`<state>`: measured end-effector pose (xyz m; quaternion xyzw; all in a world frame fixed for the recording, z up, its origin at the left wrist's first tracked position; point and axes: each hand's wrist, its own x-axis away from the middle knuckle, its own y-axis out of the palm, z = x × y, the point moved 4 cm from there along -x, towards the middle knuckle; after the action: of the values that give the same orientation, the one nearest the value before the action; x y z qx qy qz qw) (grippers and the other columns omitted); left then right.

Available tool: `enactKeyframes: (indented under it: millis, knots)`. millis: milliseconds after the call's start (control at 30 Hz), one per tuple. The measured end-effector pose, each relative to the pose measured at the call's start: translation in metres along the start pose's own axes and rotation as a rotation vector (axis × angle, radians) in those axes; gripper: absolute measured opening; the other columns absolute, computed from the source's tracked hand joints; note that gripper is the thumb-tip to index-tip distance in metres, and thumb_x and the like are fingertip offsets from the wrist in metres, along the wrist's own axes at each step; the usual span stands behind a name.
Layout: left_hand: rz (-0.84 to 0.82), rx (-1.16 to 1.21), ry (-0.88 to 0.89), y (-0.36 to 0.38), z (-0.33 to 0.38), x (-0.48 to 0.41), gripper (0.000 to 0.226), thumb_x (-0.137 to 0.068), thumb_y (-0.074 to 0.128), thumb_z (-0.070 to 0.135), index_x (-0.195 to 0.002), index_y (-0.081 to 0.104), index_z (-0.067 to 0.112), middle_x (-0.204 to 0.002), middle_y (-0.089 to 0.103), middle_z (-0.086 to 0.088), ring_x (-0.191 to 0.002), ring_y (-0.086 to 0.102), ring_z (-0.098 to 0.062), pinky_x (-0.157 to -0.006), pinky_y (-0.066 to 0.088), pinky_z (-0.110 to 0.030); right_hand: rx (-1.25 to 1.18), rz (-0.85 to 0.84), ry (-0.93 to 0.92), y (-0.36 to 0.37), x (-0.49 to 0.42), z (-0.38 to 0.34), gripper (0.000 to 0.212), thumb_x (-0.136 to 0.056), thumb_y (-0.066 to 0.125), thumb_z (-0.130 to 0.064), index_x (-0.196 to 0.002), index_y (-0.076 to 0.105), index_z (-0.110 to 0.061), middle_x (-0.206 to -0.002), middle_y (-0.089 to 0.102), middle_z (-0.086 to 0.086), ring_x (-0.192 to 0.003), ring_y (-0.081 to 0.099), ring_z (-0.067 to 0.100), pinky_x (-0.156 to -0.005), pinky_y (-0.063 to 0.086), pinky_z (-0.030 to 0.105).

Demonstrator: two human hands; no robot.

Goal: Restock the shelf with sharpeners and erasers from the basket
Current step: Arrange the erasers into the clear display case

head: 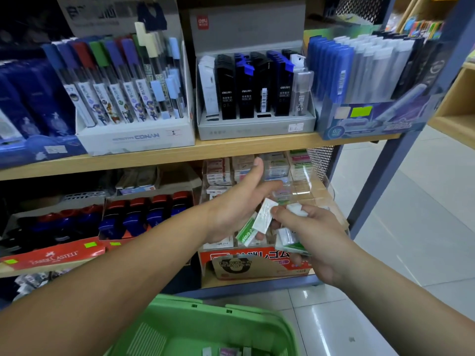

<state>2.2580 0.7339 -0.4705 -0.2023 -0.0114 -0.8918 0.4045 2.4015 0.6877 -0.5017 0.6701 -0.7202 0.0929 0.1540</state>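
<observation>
My left hand [239, 201] cradles two erasers [264, 218], one white and one green-sleeved, fingers curled under them, thumb up. My right hand [318, 237] grips a small stack [290, 242] of more, too bunched to count, and its thumb touches the white one. Both hands are in front of the lower shelf [257, 282], at a clear box [308, 181] of erasers. To its left, red and blue sharpeners [144, 214] stand in a red tray [51, 255]. The upper shelf [231, 147] carries four lead boxes [254, 124]. The green basket [205, 319] below holds three small items [226, 352]. Pale glossy floor tiles [385, 201] lie to the right.
</observation>
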Motion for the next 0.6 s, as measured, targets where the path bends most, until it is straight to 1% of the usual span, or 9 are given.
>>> enactKeyframes:
  millis: [67,100,167,200,267,367,433,500,600]
  knots:
    - [0.056,-0.004,0.027,-0.004,0.000,0.002,0.081,-0.093,0.006,0.083,-0.156,0.037,0.043,-0.170,0.020,0.008,-0.157,0.012,-0.017,-0.127,0.008,-0.050,0.002,-0.012,-0.003,0.002,0.000,-0.001,0.017,-0.094,0.074,-0.030,-0.100,0.077,-0.014,-0.084,0.078,0.007,-0.065,0.064,0.024,-0.045,0.035,0.025]
    - [0.107,-0.051,0.048,-0.007,0.001,0.004,0.069,-0.099,0.015,0.076,-0.152,0.044,0.043,-0.164,0.035,0.005,-0.151,0.030,-0.019,-0.124,0.023,-0.049,-0.004,-0.015,-0.008,0.003,-0.001,-0.001,0.016,-0.095,0.074,-0.029,-0.100,0.077,-0.014,-0.083,0.077,0.007,-0.063,0.062,0.023,-0.044,0.034,0.025]
    - [0.199,-0.192,0.125,-0.011,0.002,0.009,0.037,-0.107,0.045,0.049,-0.138,0.061,0.038,-0.132,0.062,0.004,-0.107,0.062,-0.015,-0.090,0.053,-0.038,-0.012,-0.013,-0.019,0.003,-0.003,-0.001,0.017,-0.094,0.074,-0.029,-0.097,0.076,-0.013,-0.082,0.074,0.005,-0.062,0.059,0.021,-0.043,0.033,0.024]
    - [0.221,-0.227,0.172,-0.013,0.001,0.011,0.028,-0.105,0.057,0.037,-0.131,0.066,0.035,-0.113,0.066,0.000,-0.085,0.062,-0.014,-0.071,0.055,-0.035,-0.010,-0.014,-0.023,0.004,-0.004,0.000,0.019,-0.093,0.075,-0.030,-0.096,0.075,-0.012,-0.081,0.073,0.005,-0.061,0.058,0.021,-0.043,0.033,0.025]
    - [0.275,-0.204,0.213,-0.019,-0.004,0.016,0.020,-0.098,0.069,0.024,-0.117,0.073,0.030,-0.099,0.067,-0.011,-0.068,0.056,-0.018,-0.054,0.052,-0.030,-0.009,-0.022,-0.024,0.006,-0.003,0.002,0.024,-0.093,0.077,-0.032,-0.098,0.074,-0.009,-0.081,0.073,0.007,-0.058,0.058,0.020,-0.043,0.034,0.025]
    - [0.449,-0.142,0.159,-0.036,-0.012,0.022,0.013,-0.093,0.074,0.013,-0.104,0.070,0.018,-0.097,0.069,-0.018,-0.063,0.055,-0.020,-0.046,0.045,-0.028,-0.036,0.032,-0.023,0.006,0.000,-0.001,0.024,-0.092,0.078,-0.032,-0.101,0.075,-0.010,-0.078,0.075,0.003,-0.059,0.062,0.020,-0.044,0.037,0.026]
    - [0.584,-0.159,0.134,-0.051,-0.017,0.023,0.014,-0.089,0.074,0.008,-0.098,0.065,0.015,-0.095,0.068,-0.023,-0.061,0.055,-0.019,-0.045,0.043,-0.026,-0.075,0.087,-0.017,0.001,-0.001,-0.001,0.021,-0.090,0.080,-0.031,-0.102,0.075,-0.014,-0.082,0.079,0.002,-0.069,0.071,0.025,-0.051,0.045,0.031]
    - [0.665,-0.212,0.140,-0.060,-0.023,0.024,0.019,-0.087,0.077,0.008,-0.097,0.064,0.018,-0.092,0.067,-0.014,-0.069,0.061,-0.014,-0.051,0.048,-0.021,-0.117,0.132,-0.009,-0.004,-0.003,-0.001,0.023,-0.089,0.081,-0.029,-0.107,0.074,-0.016,-0.095,0.080,0.010,-0.082,0.076,0.035,-0.064,0.052,0.042]
    - [0.668,-0.233,0.145,-0.060,-0.034,0.022,0.018,-0.088,0.080,0.013,-0.099,0.070,0.024,-0.097,0.070,-0.001,-0.082,0.070,-0.015,-0.063,0.058,-0.025,-0.094,0.181,-0.020,-0.006,-0.004,0.002,0.021,-0.091,0.079,-0.028,-0.109,0.074,-0.018,-0.100,0.080,0.012,-0.089,0.077,0.039,-0.069,0.049,0.044]
